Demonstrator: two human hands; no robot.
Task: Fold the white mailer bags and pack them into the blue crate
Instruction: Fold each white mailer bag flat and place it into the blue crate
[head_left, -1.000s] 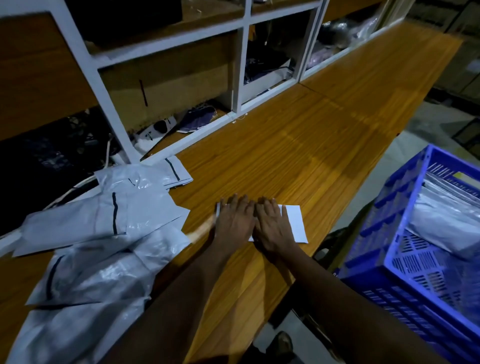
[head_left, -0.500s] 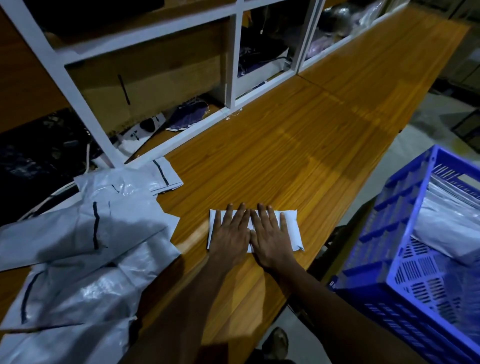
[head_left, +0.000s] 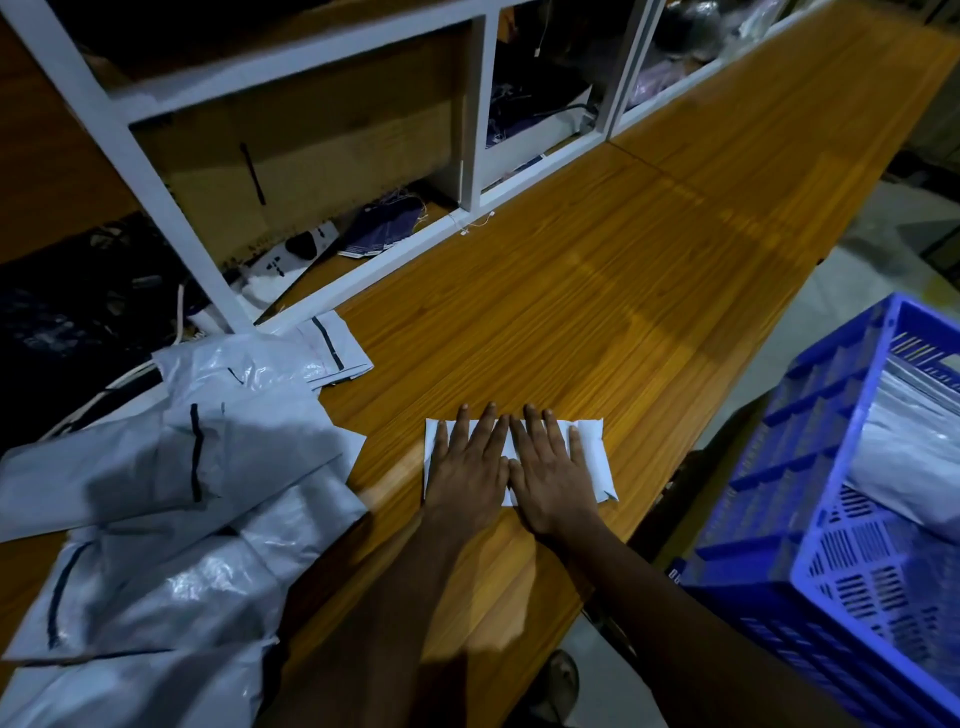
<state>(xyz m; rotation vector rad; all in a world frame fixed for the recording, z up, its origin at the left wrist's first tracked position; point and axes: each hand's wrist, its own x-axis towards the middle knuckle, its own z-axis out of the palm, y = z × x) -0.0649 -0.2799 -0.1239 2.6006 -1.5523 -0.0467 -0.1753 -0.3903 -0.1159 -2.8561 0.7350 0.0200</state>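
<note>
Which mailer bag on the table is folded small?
The small bag under the left hand and right hand, pressed flat; the other bags sprawl full-size in the pile to its left.

"What colours did you have on the bench?"

"I saw the worktop (head_left: 597, 291) in warm orange-brown, with fine straight grain lines running along it; the folded mailer bag (head_left: 592, 441) on it was plain white."

"And the loose ones?"

"The pile of mailer bags (head_left: 218, 467) looked glossy grey-white in the dim light; several carried a thin dark stripe; the crate (head_left: 810, 493) was bright blue, its walls and floor a lattice of narrow slots; the packed bags (head_left: 904, 457) inside read pale white; I noted the shelf frame (head_left: 472, 104) was white and its back panels brown."
</note>
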